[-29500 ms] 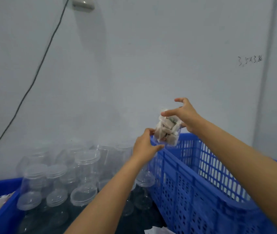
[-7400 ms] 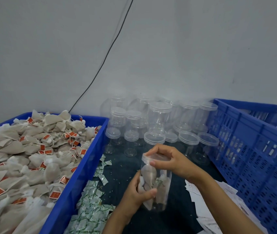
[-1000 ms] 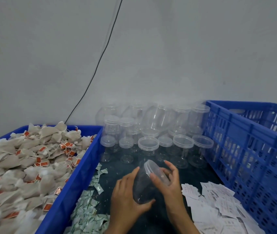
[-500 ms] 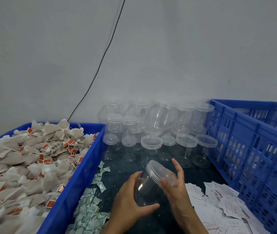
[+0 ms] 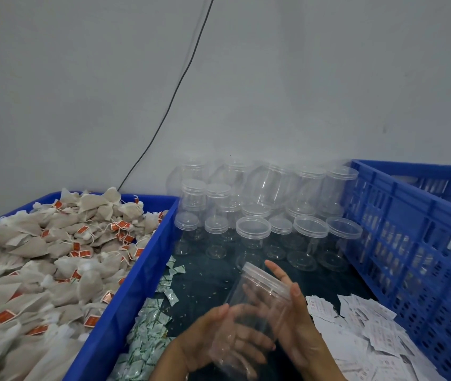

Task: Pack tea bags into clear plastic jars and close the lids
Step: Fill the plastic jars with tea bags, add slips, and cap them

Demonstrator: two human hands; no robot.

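Hands meet low in the middle of the view around one empty clear jar [image 5: 257, 306], which is tilted with its lidded end up and away from the person. The left hand [image 5: 219, 339] cups the jar's lower body from beneath, fingers curled round it; I judge this is so the jar cannot turn. The right hand [image 5: 296, 323] lies against the lid [image 5: 267, 280], fingers fairly straight and spread along its rim rather than clenched, a hold that suits spinning the cap off. No tea bag shows inside the jar, so the step in hand is probably opening it for filling.

Supplies sit within reach on either side, which looks deliberate. Tea bags [image 5: 54, 257] with red tags heap in the blue tray [image 5: 136, 284] on the left. Small green-and-white sachets [image 5: 150, 334] lie scattered beside that tray on the dark desk [image 5: 205, 281], and white paper slips [image 5: 362, 325] spread on the right. More capped empty jars [image 5: 254, 229] stand clustered against the wall, well apart from the hands. The blue crate [image 5: 411, 243] on the right may take finished jars, though its contents are too unclear to tell.
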